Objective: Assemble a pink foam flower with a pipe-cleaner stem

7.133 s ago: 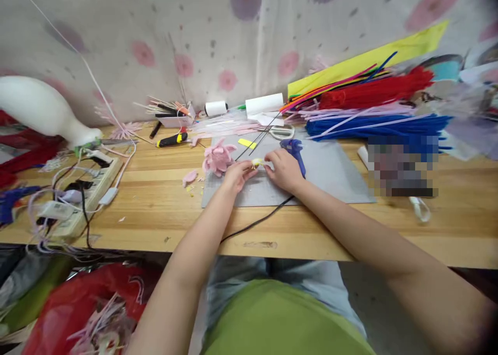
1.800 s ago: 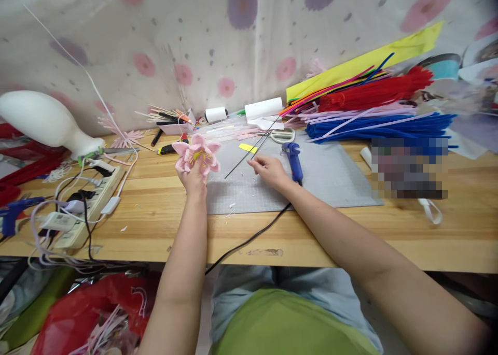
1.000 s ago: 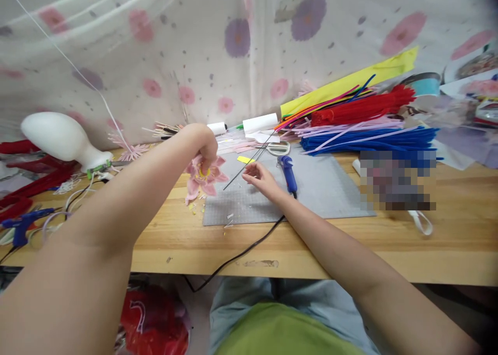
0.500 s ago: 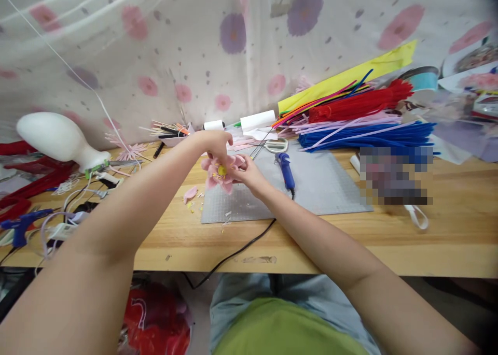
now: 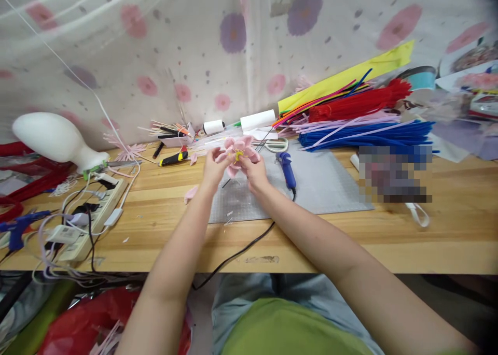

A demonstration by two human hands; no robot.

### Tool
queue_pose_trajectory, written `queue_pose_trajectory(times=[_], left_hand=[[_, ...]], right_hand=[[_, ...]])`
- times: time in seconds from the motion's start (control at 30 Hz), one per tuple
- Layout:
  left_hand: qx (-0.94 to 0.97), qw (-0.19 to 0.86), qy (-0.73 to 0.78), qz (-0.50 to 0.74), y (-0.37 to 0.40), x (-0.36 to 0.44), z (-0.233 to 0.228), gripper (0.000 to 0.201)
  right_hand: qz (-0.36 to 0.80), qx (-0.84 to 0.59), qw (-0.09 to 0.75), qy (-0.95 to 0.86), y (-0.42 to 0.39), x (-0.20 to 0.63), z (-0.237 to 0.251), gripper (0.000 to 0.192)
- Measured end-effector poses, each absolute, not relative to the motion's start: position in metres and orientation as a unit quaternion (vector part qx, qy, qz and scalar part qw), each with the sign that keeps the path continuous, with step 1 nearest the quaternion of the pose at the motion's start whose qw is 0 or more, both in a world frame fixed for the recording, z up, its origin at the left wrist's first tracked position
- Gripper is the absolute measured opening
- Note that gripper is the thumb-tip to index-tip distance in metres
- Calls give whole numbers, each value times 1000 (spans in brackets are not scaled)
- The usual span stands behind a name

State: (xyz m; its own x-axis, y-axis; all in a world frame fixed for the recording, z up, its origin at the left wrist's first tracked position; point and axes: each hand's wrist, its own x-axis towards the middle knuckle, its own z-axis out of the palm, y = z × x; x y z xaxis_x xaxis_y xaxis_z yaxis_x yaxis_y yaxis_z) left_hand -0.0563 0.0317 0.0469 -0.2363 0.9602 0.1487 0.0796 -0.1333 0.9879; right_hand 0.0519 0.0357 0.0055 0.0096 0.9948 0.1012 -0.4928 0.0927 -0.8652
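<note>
No readable writing anywhere: the label on the power strip [image 5: 83,228] at far left is too small to make out, and the patch at right is blurred.

L to R: white lamp [image 5: 54,140] at far left by the curtain; blue glue gun [image 5: 17,225] at near left edge beside the strip and its tangle of cords. A black/yellow screwdriver [image 5: 173,158] lies further back, w/ a loose pink petal [image 5: 190,193] nearer on the table [image 5: 350,236].

Centre: left hand [image 5: 213,167] comes up from the near edge, forearm angled right, fingers closed on the left side of the pink flower [image 5: 238,150]. Flower is held up above the far-left part of the grey mat [image 5: 330,184], open face w/ a yellow centre turned toward the camera. Right hand [image 5: 252,171] meets it from the right, forearm running in diagonally from near right; fingers pinched shut on the flower's underside/right petals. Both hands touch the flower and sit just beside each other, thumbs up near the petals. Can't tell if a wire stem is in the grip.

Right of the hands: second blue glue gun [image 5: 287,167] lies on the mat, its black cord trailing to the near edge. Scissors [image 5: 274,145] and two white rolls [image 5: 257,120] sit behind. Far right: stacks of pipe cleaners [image 5: 365,132] in blue, red, lilac, w/ a yellow sheet [image 5: 346,75] leaning behind them.
</note>
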Motion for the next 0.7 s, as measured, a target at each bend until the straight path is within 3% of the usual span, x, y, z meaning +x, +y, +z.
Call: queue_pose_trajectory(times=[0.17,0.4,0.5,0.6,0.7], left_hand=[[442,340,537,633,26,-41,17,43],[558,230,558,569,29,-54,30,47],[593,291,519,543,32,-52,36,53],[571,373,476,555,33,-48,32,42],[521,272,495,640,24,-40,20,26]], right_hand=[[596,-370,639,-316,30,57,-1,51],[545,-384,571,-479,32,90,2,77],[530,-383,585,-479,36,91,-3,67],[530,-372,612,-454,40,90,-10,56],[500,-377,657,-419,43,89,-16,61]])
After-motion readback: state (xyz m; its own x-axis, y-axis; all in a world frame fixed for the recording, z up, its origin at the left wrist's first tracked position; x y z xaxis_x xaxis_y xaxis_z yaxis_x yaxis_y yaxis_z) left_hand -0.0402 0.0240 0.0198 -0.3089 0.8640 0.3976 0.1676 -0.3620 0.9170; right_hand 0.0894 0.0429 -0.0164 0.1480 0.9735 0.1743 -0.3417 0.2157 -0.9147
